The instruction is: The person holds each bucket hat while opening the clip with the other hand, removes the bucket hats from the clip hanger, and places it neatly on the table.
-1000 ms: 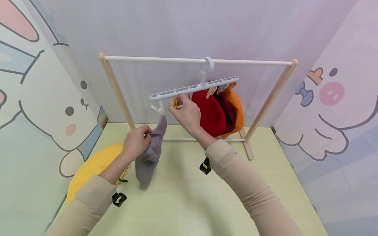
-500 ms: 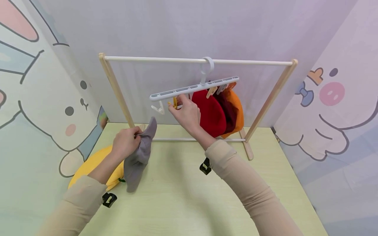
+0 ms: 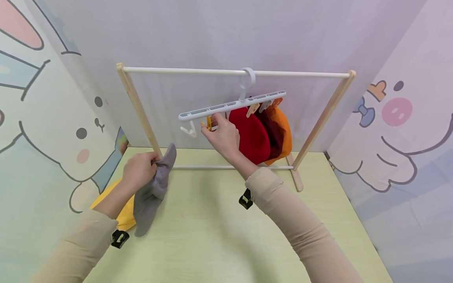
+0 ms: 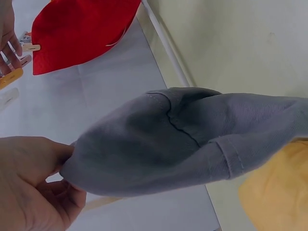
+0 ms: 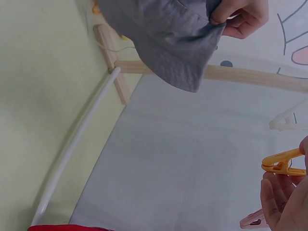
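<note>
My left hand (image 3: 139, 169) pinches the edge of a grey bucket hat (image 3: 152, 200), which hangs down over the table's left side. In the left wrist view the hat's crown and stitched brim (image 4: 231, 159) show. My right hand (image 3: 225, 135) holds a yellow clip (image 5: 284, 161) under the bar of a white hanger (image 3: 212, 111). Nothing is between that clip's tips. A white clip (image 3: 189, 129) dangles bare from the hanger's left end. Red (image 3: 249, 137), maroon (image 3: 275, 133) and orange (image 3: 283, 129) hats hang from clips on the right half.
The hanger hooks over the white rail (image 3: 184, 71) of a wooden-legged rack (image 3: 139, 108) on the pale table (image 3: 198, 236). A yellow hat (image 3: 126, 216) lies at the table's left, partly behind my left arm and the grey hat. Cartoon-printed curtains stand around.
My left hand has carried the grey hat leftward and slightly toward me, away from the white clip and over the yellow hat. The right hand has stayed at the yellow clip.
</note>
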{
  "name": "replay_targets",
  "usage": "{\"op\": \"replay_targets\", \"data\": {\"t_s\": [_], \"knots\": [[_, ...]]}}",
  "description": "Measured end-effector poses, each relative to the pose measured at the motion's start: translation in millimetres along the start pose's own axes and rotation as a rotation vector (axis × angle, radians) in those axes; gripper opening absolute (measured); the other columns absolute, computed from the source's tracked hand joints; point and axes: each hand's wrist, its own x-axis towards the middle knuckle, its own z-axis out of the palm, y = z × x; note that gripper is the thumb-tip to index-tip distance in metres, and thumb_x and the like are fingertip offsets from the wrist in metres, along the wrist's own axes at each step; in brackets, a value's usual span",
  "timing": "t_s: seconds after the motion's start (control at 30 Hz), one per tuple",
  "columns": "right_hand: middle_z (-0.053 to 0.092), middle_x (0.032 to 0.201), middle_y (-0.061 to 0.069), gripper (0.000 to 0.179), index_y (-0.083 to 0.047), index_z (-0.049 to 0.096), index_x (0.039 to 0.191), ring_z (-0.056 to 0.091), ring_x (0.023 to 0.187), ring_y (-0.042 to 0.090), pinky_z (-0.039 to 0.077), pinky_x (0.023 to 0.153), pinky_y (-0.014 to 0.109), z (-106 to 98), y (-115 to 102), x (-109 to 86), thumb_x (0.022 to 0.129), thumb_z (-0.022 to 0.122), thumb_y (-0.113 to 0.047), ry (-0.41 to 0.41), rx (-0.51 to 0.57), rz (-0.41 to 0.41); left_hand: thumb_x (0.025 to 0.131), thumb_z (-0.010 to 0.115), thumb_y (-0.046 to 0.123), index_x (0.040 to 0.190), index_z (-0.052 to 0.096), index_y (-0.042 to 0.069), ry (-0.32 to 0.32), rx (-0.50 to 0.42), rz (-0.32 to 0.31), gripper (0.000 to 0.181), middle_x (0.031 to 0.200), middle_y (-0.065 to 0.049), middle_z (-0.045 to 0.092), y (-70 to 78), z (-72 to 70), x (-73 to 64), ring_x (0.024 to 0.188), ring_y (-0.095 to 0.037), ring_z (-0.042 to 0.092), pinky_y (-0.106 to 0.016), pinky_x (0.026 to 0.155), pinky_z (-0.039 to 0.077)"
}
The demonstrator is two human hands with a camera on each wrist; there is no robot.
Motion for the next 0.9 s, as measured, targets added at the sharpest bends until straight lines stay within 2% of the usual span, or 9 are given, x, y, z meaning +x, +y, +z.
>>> {"op": "replay_targets", "data": {"t_s": [0.27,0.57,0.9], "knots": [[0.07,0.092,-0.001,0.022,-0.016,0.058,0.097,0.059,0.06,0.01,0.044,0.051,0.021,-1,-1,-1.0,0.083,0.063,-0.033,-0.013,0.028,0.004,0.078,0.049,-0.003,0.081,0.063,0.003,-0.056,0.031,-0.015,0.015,0.07,-0.014,0.059,-8.3,-0.3,-2.4,0.052,-0.023,0.046,-0.03,0.038,0.034],[0.07,0.092,-0.001,0.023,-0.015,0.058,0.097,0.058,0.06,0.01,0.045,0.051,0.021,-2,-1,-2.2,0.082,0.064,-0.033,-0.019,0.027,0.007,0.081,0.047,-0.003,0.085,0.065,0.003,-0.122,0.059,-0.06,0.019,0.075,-0.015,0.062,-18.2,20.1,0.9,0.055,-0.025,0.049,-0.031,0.039,0.036],[0.07,0.092,-0.001,0.023,-0.016,0.058,0.097,0.059,0.061,0.01,0.045,0.051,0.021,-2,-1,-2.6,0.083,0.064,-0.033,-0.016,0.034,0.011,0.082,0.05,0.0,0.085,0.066,0.003,-0.127,0.047,-0.094,0.017,0.072,-0.015,0.061,-11.4,33.0,5.1,0.054,-0.026,0.05,-0.033,0.04,0.037]]}}
